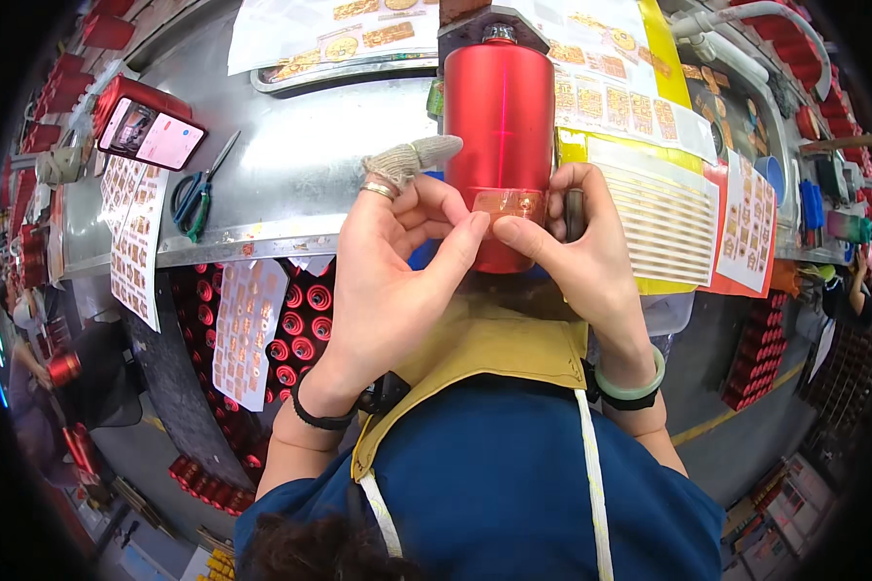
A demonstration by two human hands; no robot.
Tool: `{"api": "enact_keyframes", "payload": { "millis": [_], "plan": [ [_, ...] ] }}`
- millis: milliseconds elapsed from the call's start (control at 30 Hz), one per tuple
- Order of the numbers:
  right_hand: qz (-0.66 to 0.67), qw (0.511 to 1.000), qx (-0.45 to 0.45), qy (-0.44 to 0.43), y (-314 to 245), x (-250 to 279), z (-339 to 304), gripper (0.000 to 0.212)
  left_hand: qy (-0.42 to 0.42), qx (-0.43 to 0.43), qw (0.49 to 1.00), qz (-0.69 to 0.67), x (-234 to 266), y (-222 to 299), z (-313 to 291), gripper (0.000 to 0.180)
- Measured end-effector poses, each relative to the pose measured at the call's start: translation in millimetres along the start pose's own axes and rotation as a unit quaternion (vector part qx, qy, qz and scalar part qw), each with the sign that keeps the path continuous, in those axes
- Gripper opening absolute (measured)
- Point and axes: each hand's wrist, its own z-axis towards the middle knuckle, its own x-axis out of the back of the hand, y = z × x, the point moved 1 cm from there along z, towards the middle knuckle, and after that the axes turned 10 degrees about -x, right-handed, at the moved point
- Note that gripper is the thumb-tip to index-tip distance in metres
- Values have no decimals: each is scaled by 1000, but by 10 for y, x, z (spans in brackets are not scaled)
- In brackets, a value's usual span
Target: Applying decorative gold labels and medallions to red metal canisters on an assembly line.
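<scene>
A shiny red metal bottle (pixel 499 116) lies on the bench before me, its neck pointing away against a dark bracket. A clear sticker with gold marks (pixel 510 201) lies across its near end. My left hand (pixel 397 261) is closed, thumb and a finger pinching at the sticker's left edge; a grey cloth finger cover (pixel 412 157) sits on its raised index finger. My right hand (pixel 591 237) is closed too, its thumb pressing the sticker's lower right part. A dark rounded piece (pixel 574 213) shows among its curled fingers; its kind is unclear.
On the left lie a lit phone (pixel 152 126) leaning on a red bottle, scissors (pixel 196 198) and sticker sheets (pixel 138 232). More sheets (pixel 625 107) and a striped sheet (pixel 654 213) lie right. Below the bench edge stand several red bottles (pixel 300 324). Other people are at both sides.
</scene>
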Motion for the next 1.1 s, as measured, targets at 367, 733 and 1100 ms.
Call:
{"api": "enact_keyframes", "payload": {
  "millis": [367,733,1100],
  "plan": [
    [-10,1000,-12,-8,-24,8,7,58,14,-14,1000,-16,14,-59,27,65],
    [14,1000,-23,-8,-40,-18,-10,57,21,-53,991,123,29,-150,51,56],
    [59,997,-12,-56,-158,211,-58,36,-10,-98,995,14,-13,-473,145,61]
  ]
}}
